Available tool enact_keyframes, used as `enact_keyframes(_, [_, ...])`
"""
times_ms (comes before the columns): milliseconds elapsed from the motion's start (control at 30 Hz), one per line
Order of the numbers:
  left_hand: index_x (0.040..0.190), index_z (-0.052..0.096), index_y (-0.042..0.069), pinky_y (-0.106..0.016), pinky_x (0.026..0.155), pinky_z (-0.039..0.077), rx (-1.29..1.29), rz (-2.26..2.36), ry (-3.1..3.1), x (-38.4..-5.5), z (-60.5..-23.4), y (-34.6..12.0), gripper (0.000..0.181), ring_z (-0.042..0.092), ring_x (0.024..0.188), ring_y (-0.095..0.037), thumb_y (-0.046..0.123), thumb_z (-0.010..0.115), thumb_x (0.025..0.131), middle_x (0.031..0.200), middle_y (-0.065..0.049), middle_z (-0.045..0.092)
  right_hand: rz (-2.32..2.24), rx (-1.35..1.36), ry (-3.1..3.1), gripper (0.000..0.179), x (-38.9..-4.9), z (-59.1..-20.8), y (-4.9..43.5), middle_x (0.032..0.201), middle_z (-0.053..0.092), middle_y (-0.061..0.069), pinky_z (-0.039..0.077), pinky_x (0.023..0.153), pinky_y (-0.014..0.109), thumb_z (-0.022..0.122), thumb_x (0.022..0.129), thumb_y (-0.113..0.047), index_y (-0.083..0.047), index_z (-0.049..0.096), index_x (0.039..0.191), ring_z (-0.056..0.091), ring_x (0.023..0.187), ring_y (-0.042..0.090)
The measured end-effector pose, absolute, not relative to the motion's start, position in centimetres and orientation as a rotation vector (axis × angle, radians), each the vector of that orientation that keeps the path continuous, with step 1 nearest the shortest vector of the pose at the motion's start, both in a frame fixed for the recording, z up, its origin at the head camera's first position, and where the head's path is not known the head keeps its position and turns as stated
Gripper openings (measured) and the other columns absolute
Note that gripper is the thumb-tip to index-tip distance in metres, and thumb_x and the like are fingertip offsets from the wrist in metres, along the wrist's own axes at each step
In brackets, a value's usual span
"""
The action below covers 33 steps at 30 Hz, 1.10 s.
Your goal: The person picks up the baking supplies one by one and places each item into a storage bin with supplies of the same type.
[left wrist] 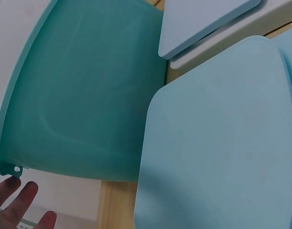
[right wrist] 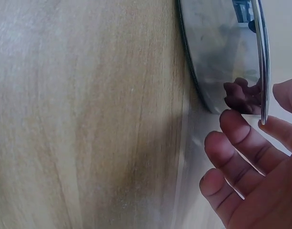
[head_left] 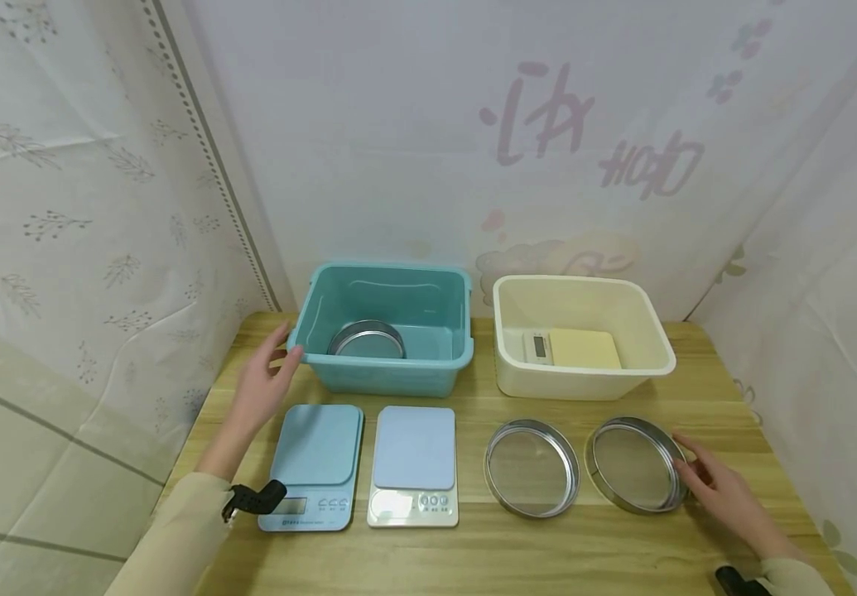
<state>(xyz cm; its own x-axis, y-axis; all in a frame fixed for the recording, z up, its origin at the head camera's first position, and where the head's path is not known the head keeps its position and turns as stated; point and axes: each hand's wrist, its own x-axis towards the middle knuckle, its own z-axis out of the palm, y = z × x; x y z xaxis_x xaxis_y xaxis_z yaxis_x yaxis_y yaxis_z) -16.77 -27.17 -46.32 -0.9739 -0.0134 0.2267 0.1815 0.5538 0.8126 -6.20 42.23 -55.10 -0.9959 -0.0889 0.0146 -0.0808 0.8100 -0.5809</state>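
Note:
At the left end of the teal bin [head_left: 428, 377], my left hand [head_left: 264, 381] has its thumb and fingers spread around the rim corner. The left wrist view shows its fingertips [left wrist: 27, 191] right by the bin's lug, loosely bent. My right hand [head_left: 719, 488] is at the right edge of a round metal sieve [head_left: 633, 466] on the table, thumb over the rim and fingers outside it. In the right wrist view its fingers [right wrist: 234, 126] are half bent beside the shiny sieve wall. A second sieve [head_left: 531, 468] lies just left of it.
A blue kitchen scale [head_left: 316, 447] and a white-based scale [head_left: 415, 451] lie in front of the teal bin. Inside that bin leans another sieve [head_left: 368, 339]. The cream bin [head_left: 577, 385] holds a yellow scale [head_left: 584, 348]. Patterned cloth [head_left: 398, 165] hangs behind the wooden table [head_left: 488, 555].

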Motion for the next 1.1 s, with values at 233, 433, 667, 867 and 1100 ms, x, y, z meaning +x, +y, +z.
enact_keyframes(233, [0.163, 0.033, 0.003, -0.065, 0.102, 0.049, -0.107, -1.403, -2.575, -17.15, -46.51, -26.83, 0.06, 0.055, 0.128, -0.048, 0.032, 0.049, 0.112, 0.151, -0.03, 0.049, -1.016, -0.114, 2.918, 0.045, -5.99, -55.32, 42.65, 0.084, 0.061, -0.002, 0.041, 0.055, 0.025, 0.058, 0.109, -0.02, -0.001, 0.049, 0.149, 0.047, 0.067, 0.003])
enact_keyframes(433, [0.162, 0.033, 0.003, -0.067, 0.101, 0.049, -0.082, -1.403, -2.584, -17.09, -46.41, -26.75, 0.059, 0.055, 0.128, -0.051, 0.032, 0.046, 0.113, 0.154, -0.03, 0.047, -1.054, -0.126, 2.909, 0.043, -5.97, -55.52, 42.82, 0.08, 0.06, -0.006, 0.043, 0.055, 0.025, 0.057, 0.108, -0.016, 0.001, 0.049, 0.147, 0.049, 0.067, 0.003])
enact_keyframes(667, [0.161, 0.035, 0.003, -0.066, 0.1, 0.051, -0.062, -1.406, -2.589, -16.97, -46.29, -26.64, 0.057, 0.058, 0.126, -0.051, 0.03, 0.047, 0.113, 0.156, -0.029, 0.045, -1.064, -0.104, 2.892, 0.043, -5.74, -55.55, 42.81, 0.081, 0.063, -0.004, 0.044, 0.057, 0.025, 0.057, 0.107, -0.01, 0.004, 0.047, 0.146, 0.053, 0.068, 0.005])
enact_keyframes(867, [0.161, 0.035, 0.002, -0.066, 0.1, 0.05, -0.07, -1.406, -2.581, -16.93, -46.39, -26.66, 0.056, 0.057, 0.128, -0.052, 0.027, 0.046, 0.113, 0.156, -0.03, 0.044, -1.136, -0.132, 2.882, 0.043, -5.66, -55.72, 42.78, 0.075, 0.061, -0.009, 0.043, 0.055, 0.024, 0.056, 0.106, -0.005, 0.005, 0.045, 0.146, 0.052, 0.063, 0.006])
enact_keyframes(1100, [0.162, 0.034, 0.003, -0.064, 0.1, 0.051, -0.075, -1.396, -2.58, -17.0, -46.83, -26.85, 0.056, 0.058, 0.128, -0.049, 0.028, 0.044, 0.113, 0.158, -0.027, 0.044, -1.177, -0.181, 2.89, 0.047, -5.57, -55.94, 42.84, 0.076, 0.062, -0.011, 0.041, 0.055, 0.024, 0.058, 0.102, 0.002, 0.005, 0.045, 0.147, 0.051, 0.063, 0.003])
